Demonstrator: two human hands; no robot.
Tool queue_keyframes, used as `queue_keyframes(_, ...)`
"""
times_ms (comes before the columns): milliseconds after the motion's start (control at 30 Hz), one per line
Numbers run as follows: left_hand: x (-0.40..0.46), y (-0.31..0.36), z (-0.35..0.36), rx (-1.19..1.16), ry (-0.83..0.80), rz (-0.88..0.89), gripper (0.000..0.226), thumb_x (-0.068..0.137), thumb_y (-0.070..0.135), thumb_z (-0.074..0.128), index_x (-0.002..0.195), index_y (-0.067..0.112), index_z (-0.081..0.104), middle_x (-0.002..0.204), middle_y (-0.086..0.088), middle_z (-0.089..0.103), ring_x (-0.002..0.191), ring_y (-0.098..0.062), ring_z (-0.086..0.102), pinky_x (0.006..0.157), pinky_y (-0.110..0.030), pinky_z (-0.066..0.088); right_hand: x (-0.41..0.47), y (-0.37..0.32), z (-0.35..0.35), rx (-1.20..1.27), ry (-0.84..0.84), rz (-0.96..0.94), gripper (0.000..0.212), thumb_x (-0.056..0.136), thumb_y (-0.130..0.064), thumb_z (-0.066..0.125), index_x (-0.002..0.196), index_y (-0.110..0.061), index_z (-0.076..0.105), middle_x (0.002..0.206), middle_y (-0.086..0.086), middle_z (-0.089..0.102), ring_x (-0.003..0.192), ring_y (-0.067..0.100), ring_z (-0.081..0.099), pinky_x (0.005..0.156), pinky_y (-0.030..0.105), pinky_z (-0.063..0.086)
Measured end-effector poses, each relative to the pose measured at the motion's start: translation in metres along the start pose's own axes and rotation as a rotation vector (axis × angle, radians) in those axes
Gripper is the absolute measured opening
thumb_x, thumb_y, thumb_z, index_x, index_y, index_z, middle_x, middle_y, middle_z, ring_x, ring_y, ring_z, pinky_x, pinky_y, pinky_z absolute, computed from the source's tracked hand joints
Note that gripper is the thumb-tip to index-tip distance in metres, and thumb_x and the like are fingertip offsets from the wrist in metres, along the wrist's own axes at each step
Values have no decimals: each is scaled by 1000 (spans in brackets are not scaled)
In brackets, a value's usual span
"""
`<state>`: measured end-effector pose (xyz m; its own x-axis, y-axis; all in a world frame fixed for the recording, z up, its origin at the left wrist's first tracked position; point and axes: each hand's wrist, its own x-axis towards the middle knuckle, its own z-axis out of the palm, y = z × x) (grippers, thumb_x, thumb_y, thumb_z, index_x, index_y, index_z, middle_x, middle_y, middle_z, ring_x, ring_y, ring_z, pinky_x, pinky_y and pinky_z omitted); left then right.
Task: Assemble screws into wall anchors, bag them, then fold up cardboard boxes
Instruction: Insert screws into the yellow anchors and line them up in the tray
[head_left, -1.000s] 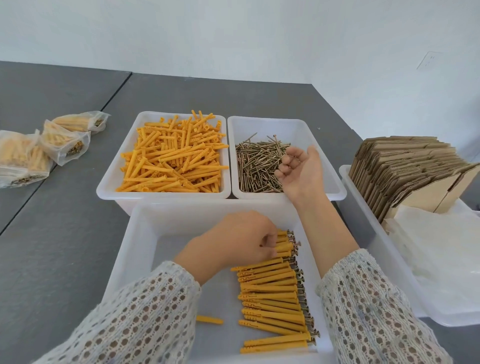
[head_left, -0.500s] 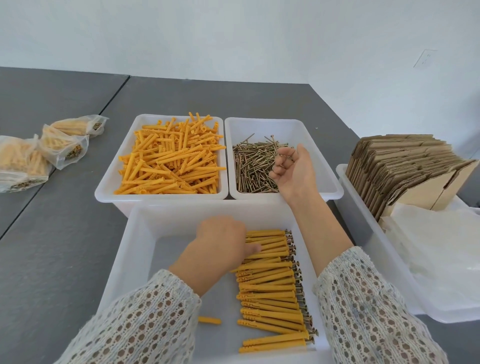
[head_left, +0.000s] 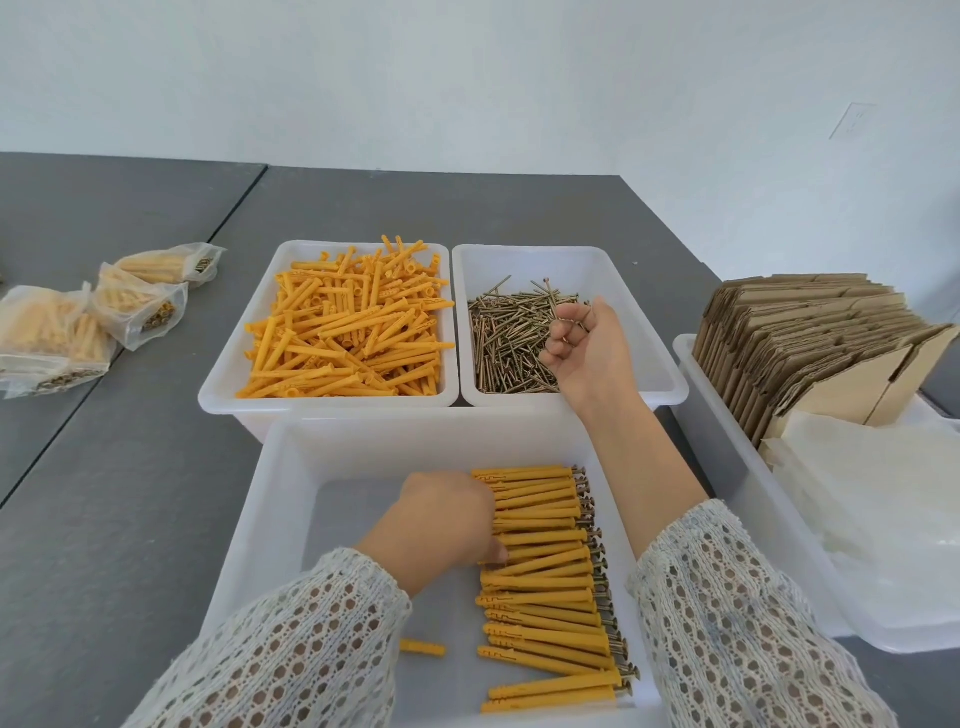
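The left hand (head_left: 447, 519) lay knuckles up, fingers bent onto the row of screwed anchors (head_left: 545, 587) in the near tub (head_left: 270, 519). Farther off, the right hand (head_left: 584, 345) cupped some screws (head_left: 511, 335), palm up. Grey table (head_left: 130, 493), white wall (head_left: 467, 78).

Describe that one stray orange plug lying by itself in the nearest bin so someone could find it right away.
Start at the big white bin closest to the person, the one holding a neat row of orange plugs with screws in them. Look left of that row, near the bin's front, beside the left sleeve. The stray plug lies alone there, shorter than the others and with no screw.
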<state>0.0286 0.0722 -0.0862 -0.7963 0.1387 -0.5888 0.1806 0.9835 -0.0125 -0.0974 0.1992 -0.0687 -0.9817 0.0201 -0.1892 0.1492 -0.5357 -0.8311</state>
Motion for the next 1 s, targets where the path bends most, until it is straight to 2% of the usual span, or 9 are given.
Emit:
queue_keyframes(200, -5, 7, 1, -4, -59, 19, 51, 101, 53, 45, 122, 9, 57, 119, -7, 59, 109, -28, 60, 88, -37, 49, 0, -1, 3, -145, 76, -30, 35, 103, -19, 36, 81, -8, 61, 55, 0, 54, 48, 13, 44, 47, 24, 39)
queue_keyframes(333, -8, 7, -2, -60, -55, -14, 57, 100, 55, 44, 126, 6, 54, 123, -8, 57, 113, -28, 58, 93, -37, 49, 0, 9, -5, -951, 219, -425, 22, 98, -15, 43, 85, -9, 59, 69, -2, 55, 60, 11, 46, 56, 22, 37)
queue_keyframes(400, -9, 3, -4, -7, -26, -38, 61, 97, 63, 42, 126, 11, 56, 123, -6, 59, 114, -27, 58, 91, -35, 47, 0, 13, -10, -1243, 247, -517, 17, 97, -18, 46, 86, -12, 57, 75, -2, 56, 65, 11, 47, 55, 23, 35)
queue_keyframes(500, -8, -2, -6, 66, -28, -68, 61, 97, 67, 36, 126, 18, 57, 122, -2, 61, 116, -25, 57, 87, -33, 44, 2, 17, -13, -1586, 189, -405, 14, 95, -22, 46, 90, -13, 57, 87, 3, 60, 75, 18, 54, 60, 29, 43)
queue_keyframes(567, -6, 0, -6, 47, -36, -56, 53, 100, 60, 35, 115, 15, 58, 110, -2, 60, 111, -25, 59, 80, -31, 42, 3, 16, -10, -1775, 113, -269, 19, 94, -28, 43, 91, -15, 56, 88, 2, 58, 79, 22, 55, 67, 34, 46)
queue_keyframes(667, -5, 6, -5, 36, -20, 4, 40, 107, 45, 35, 114, 16, 61, 106, -6, 60, 109, -26, 59, 76, -31, 41, 4, 15, -5, -1847, -4, -115, 21, 91, -25, 39, 74, -16, 48, 78, 0, 50, 66, 21, 47, 62, 29, 35)
queue_keyframes(767, -4, 6, -5, -2, -27, 21, 37, 108, 39, 36, 118, 14, 61, 119, -6, 61, 111, -27, 58, 78, -32, 42, 5, 12, -3, -1868, -49, -24, 18, 89, -21, 38, 82, -15, 54, 89, 3, 56, 74, 23, 51, 64, 29, 33)
queue_keyframes(867, -4, 7, -5, 20, -49, 8, 37, 108, 39, 36, 120, 14, 61, 119, -6, 60, 111, -26, 58, 78, -31, 41, 5, 11, -2, -1853, -67, -9, 18, 86, -17, 40, 84, -16, 57, 80, 0, 58, 69, 19, 50, 59, 28, 31)
queue_keyframes(1000, -7, 5, -7, 132, -44, -44, 42, 107, 46, 32, 123, 17, 59, 122, -1, 59, 116, -23, 55, 78, -30, 37, 6, 13, -4, -1815, -16, -75, 15, 84, -12, 42, 70, -17, 46, 65, -3, 47, 58, 17, 42, 56, 26, 28)
